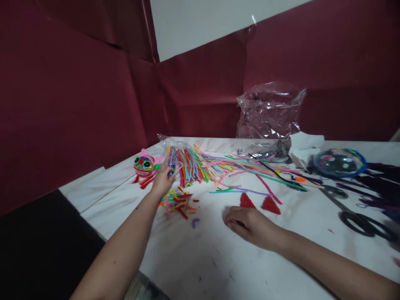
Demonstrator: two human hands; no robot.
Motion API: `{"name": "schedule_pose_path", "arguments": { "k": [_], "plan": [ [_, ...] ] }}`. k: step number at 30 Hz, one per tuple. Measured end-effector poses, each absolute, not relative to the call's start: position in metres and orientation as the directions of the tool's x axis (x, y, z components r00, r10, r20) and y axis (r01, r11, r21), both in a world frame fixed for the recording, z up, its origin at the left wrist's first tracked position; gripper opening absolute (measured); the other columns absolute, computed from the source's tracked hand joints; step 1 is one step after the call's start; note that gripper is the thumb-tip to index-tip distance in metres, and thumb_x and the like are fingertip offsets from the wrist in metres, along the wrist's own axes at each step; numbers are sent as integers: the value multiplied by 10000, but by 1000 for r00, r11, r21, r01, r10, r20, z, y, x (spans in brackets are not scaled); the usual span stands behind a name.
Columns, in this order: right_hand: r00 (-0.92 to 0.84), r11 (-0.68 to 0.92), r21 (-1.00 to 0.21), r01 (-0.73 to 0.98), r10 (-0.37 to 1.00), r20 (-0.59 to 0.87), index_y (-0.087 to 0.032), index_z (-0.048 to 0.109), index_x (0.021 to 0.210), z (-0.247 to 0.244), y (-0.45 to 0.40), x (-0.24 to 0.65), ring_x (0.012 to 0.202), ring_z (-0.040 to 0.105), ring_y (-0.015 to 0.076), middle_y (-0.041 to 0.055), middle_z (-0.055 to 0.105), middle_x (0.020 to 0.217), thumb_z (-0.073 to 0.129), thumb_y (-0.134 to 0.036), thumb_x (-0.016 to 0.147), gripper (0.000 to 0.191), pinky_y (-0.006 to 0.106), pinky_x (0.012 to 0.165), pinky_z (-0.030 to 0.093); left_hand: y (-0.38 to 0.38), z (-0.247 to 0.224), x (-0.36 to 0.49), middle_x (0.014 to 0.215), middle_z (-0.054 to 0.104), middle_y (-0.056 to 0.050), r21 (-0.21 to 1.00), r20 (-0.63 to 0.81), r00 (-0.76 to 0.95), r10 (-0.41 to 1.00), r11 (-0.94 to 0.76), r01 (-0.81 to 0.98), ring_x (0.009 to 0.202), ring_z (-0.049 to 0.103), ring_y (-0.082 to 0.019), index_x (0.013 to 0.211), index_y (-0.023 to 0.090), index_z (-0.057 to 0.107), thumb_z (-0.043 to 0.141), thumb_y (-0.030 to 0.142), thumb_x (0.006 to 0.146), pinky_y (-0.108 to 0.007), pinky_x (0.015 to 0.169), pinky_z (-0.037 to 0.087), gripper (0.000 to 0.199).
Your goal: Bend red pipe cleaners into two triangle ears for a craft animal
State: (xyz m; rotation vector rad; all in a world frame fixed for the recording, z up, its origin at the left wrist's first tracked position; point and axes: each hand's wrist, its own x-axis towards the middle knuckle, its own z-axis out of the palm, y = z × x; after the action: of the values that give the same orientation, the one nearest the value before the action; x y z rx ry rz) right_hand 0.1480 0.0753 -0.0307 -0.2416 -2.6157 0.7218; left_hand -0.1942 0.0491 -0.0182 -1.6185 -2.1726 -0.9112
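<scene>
My left hand [163,180] reaches to the near left end of a bundle of coloured pipe cleaners [189,164]. Its fingers are closed, and a small dark blue bit shows at the fingertips; I cannot tell what they grip. To its left stands a pipe-cleaner animal head [145,166] with green-rimmed eyes and pink ears. Cut pipe-cleaner pieces [179,204] lie in a heap below the hand. My right hand [250,225] rests curled on the table; its closed fingers hide whatever may be inside. Just beyond it lie a red triangle [246,201] and a second red triangle [270,205].
Black-handled scissors [356,223] lie at right. Behind them are a clear blue-rimmed round container [340,162], crumpled white paper [306,146] and dark purple strands [383,183]. A clear plastic bag [270,114] stands at the back, against dark red sheeting [200,100]. The white table's [187,262] left edge is near.
</scene>
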Motion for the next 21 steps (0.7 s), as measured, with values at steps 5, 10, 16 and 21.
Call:
{"name": "schedule_pose_path", "arguments": {
  "k": [5, 10, 16, 21],
  "plan": [
    [-899, 852, -520, 64, 276, 341, -173, 599, 800, -31, 75, 149, 690, 576, 109, 28, 613, 804, 446, -127, 827, 161, 189, 627, 420, 47, -16, -193, 839, 626, -37, 295, 573, -351, 741, 213, 931, 814, 573, -169, 783, 158, 603, 491, 107, 773, -305, 739, 446, 123],
    [-897, 856, -510, 81, 285, 337, -171, 604, 799, -29, 74, 149, 686, 579, 112, 32, 617, 801, 447, -134, 827, 163, 192, 620, 420, 48, -16, -193, 879, 630, -42, 273, 554, -375, 743, 263, 925, 838, 575, -157, 807, 136, 600, 506, 220, 825, -332, 766, 450, 128],
    [-897, 862, -501, 81, 283, 341, -171, 607, 804, -30, 75, 148, 686, 578, 114, 32, 618, 806, 450, -138, 826, 162, 193, 623, 420, 49, -15, -186, 834, 645, -77, 203, 535, -388, 750, 332, 921, 834, 581, -215, 734, 162, 615, 571, 233, 699, -293, 724, 440, 91],
    [-898, 858, -507, 82, 285, 337, -169, 601, 796, -29, 73, 148, 686, 578, 118, 37, 618, 801, 449, -142, 827, 158, 196, 621, 422, 48, -13, -177, 891, 646, -101, 150, 528, -401, 748, 383, 911, 884, 581, -236, 761, 167, 608, 481, 189, 745, -310, 763, 433, 130]
  ]
}}
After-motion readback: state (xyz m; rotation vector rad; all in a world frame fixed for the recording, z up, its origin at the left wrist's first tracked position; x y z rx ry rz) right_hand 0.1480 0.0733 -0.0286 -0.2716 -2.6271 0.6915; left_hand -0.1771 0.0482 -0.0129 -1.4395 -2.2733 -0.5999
